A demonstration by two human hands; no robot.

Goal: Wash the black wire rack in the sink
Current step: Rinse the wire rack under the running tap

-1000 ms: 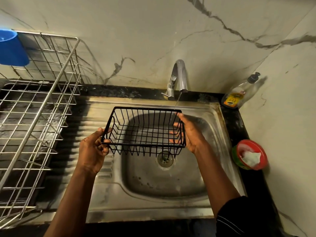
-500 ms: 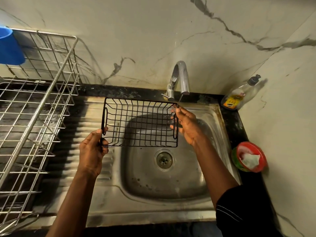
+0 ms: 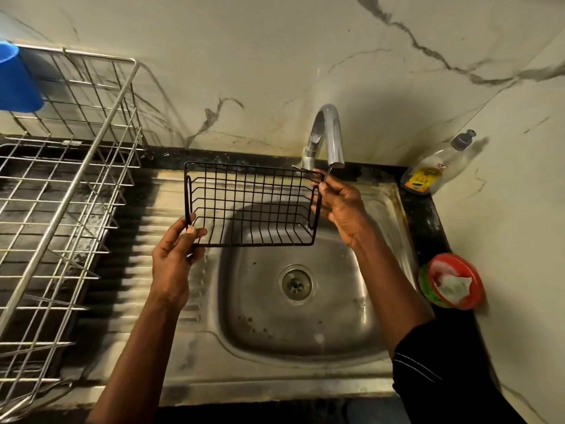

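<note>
Black wire rack (image 3: 250,206), a shallow rectangular basket tilted on edge, was held above the sink (image 3: 305,338) basin, just beneath the tap (image 3: 328,133). Left hand (image 3: 174,261) pinched its near-left corner; right hand (image 3: 342,206) gripped the far-right end wire. Red bowl (image 3: 476,280) beside the sink's right edge held white material (image 3: 452,287).

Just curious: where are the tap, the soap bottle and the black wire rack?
tap (image 3: 334,142): head view, on its downturned spout.
soap bottle (image 3: 423,178): head view, on its yellow label.
black wire rack (image 3: 256,246): head view, on its bottom rim wire.
</note>
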